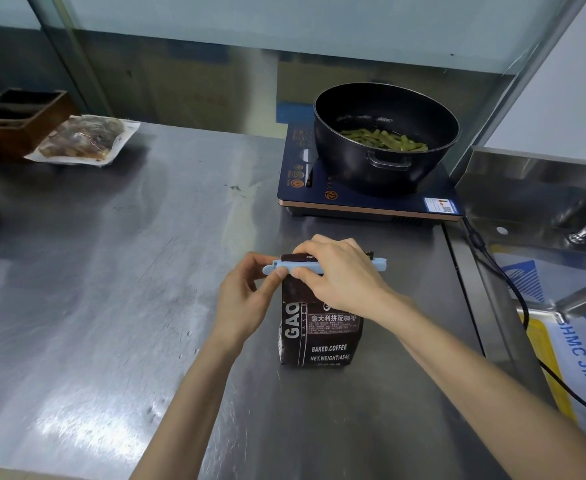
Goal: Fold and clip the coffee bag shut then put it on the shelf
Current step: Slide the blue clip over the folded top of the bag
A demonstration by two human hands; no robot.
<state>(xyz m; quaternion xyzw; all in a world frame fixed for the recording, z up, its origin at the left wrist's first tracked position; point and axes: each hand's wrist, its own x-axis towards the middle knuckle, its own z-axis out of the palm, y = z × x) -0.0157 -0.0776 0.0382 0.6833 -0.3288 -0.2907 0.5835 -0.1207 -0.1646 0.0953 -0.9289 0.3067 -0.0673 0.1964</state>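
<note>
Left hand (246, 299): forearm enters from the bottom edge, wrist bent inward. Thumb and forefinger are pinched together on the left end of the clip (324, 266), thumb on the near face, forefinger over the top.

Right hand (336, 275): forearm comes in from the lower right, palm down. It drapes over the top of the coffee bag (319, 337), fingers curled over the folded edge and the middle of the clip, thumb pressing the clip's near side. Closed on clip and bag top together.

Clip: pale blue plastic bar, lying level across the full width of the bag's top; both ends stick out past the bag. Cannot tell whether it is latched.

Coffee bag: dark brown, upright on the steel counter (111, 271), near the counter's right edge, toward the viewer from the cooker. White print reads "BAKED.COFFEE" and "NET.WEIGHT:454g". Top folded flat under the clip; body full, slightly creased.

Background: black pot (385, 140) with green vegetable pieces on a dark blue induction cooker (371, 202); sealed food pack (83, 140) at far left beside a wooden box (21, 123).
</note>
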